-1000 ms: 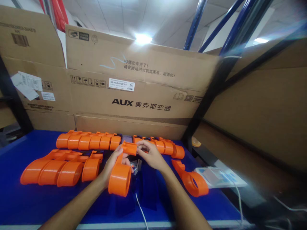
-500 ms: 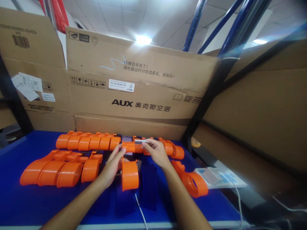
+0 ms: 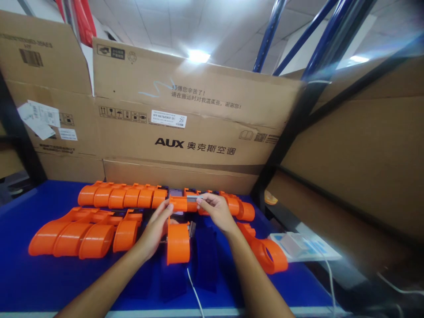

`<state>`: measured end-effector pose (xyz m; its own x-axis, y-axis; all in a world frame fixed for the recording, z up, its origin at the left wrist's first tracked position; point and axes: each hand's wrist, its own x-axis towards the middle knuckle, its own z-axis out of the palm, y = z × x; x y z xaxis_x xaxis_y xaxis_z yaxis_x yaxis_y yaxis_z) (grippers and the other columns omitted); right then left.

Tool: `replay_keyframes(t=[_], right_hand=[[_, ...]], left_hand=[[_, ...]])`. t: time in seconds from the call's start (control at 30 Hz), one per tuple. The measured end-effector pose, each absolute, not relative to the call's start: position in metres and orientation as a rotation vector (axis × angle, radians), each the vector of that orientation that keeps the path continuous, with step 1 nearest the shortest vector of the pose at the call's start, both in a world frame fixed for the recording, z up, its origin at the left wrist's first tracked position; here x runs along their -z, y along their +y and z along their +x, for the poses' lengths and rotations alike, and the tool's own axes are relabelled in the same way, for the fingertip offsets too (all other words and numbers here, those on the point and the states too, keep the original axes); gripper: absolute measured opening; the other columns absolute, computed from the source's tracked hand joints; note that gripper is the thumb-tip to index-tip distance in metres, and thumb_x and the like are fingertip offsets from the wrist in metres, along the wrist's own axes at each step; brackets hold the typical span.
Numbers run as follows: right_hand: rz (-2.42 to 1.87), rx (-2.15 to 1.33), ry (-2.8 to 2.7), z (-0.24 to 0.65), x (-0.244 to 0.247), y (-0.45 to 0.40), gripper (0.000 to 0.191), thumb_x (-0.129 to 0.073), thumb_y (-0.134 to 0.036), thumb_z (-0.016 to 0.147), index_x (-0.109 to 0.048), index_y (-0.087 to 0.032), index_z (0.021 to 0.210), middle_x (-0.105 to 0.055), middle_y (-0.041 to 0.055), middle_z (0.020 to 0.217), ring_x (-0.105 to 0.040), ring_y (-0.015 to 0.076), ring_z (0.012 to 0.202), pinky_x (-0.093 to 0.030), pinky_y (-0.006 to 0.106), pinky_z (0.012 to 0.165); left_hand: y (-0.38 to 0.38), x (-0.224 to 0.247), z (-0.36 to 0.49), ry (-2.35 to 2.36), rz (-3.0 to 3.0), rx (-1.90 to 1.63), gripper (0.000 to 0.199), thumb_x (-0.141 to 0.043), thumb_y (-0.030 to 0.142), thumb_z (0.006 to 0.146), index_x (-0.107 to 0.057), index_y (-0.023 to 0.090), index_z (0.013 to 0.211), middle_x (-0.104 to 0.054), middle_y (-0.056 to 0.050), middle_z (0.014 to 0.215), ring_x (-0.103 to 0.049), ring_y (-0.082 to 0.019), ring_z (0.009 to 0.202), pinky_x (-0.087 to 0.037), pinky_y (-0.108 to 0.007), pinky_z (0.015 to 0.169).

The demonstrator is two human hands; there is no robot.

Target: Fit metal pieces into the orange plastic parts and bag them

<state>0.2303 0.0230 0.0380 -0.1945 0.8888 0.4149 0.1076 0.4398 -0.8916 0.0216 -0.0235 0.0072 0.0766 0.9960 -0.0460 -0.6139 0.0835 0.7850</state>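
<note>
Near the middle of the blue table, my left hand [image 3: 155, 229] is closed on an orange plastic part [image 3: 178, 243], gripping the upper end while its wide rounded end hangs below. My right hand [image 3: 217, 212] pinches a thin grey flat piece [image 3: 192, 198] between thumb and fingers. The grey piece lies level beside the right edge of the orange part's top; whether they touch is unclear. Behind both hands runs a row of orange parts [image 3: 115, 197], and a shorter row [image 3: 96, 240] lies to the left.
Another orange part [image 3: 270, 255] lies at the right, beside a white tray-like object [image 3: 301, 247] with a cable. A large cardboard sheet [image 3: 195, 119] stands behind the table [image 3: 66, 287]. A dark rack post [image 3: 281, 145] rises at the right.
The grey piece has tilted to look thinner, nearly edge-on, at the orange part's top. The orange part's lower end has shifted slightly left. Both hands have barely moved.
</note>
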Motion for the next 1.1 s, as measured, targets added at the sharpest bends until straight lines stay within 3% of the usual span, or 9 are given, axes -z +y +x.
replay_keyframes(t=[0.23,0.53,0.83,1.1], right_hand=[[-0.901,-0.925,-1.646,0.2293,-0.0375,0.0211,0.033,-0.076,-0.050,0.084,-0.069,-0.018,0.077,-0.068,0.0015,0.071,-0.057,0.0152,0.066,-0.044,0.028,0.065],[-0.888,-0.911,-1.547,0.2297,-0.0326,0.0274,0.034,-0.076,-0.051,0.082,-0.073,-0.019,0.095,-0.068,0.0021,0.073,-0.058,0.0161,0.065,-0.046,0.028,0.060],[-0.872,-0.936,-1.508,0.2325,-0.0337,0.0276,0.033,-0.079,-0.050,0.079,-0.070,-0.019,0.082,-0.066,0.0019,0.069,-0.056,0.0157,0.063,-0.046,0.028,0.059],[-0.849,-1.046,-1.482,0.2337,-0.0345,0.0260,0.034,-0.081,-0.050,0.077,-0.066,-0.020,0.082,-0.066,0.0003,0.068,-0.057,0.0137,0.059,-0.047,0.027,0.059]], left_hand=[[-0.0251,-0.0085,0.0226,0.706,0.719,-1.338,0.057,-0.086,0.049,0.071,-0.070,0.022,0.119,-0.076,-0.004,0.094,-0.069,-0.015,0.064,-0.056,-0.026,0.065],[-0.0202,-0.0009,0.0203,0.742,0.726,-1.356,0.070,-0.084,0.053,0.071,-0.063,0.021,0.129,-0.073,-0.001,0.076,-0.067,-0.016,0.061,-0.053,-0.026,0.063],[-0.0207,-0.0018,0.0176,0.774,0.711,-1.336,0.076,-0.082,0.055,0.072,-0.058,0.019,0.134,-0.070,0.001,0.070,-0.066,-0.018,0.056,-0.049,-0.026,0.055],[-0.0223,-0.0009,0.0173,0.722,0.786,-1.277,0.065,-0.079,0.055,0.077,-0.059,0.021,0.129,-0.069,0.000,0.070,-0.067,-0.019,0.058,-0.050,-0.026,0.056]])
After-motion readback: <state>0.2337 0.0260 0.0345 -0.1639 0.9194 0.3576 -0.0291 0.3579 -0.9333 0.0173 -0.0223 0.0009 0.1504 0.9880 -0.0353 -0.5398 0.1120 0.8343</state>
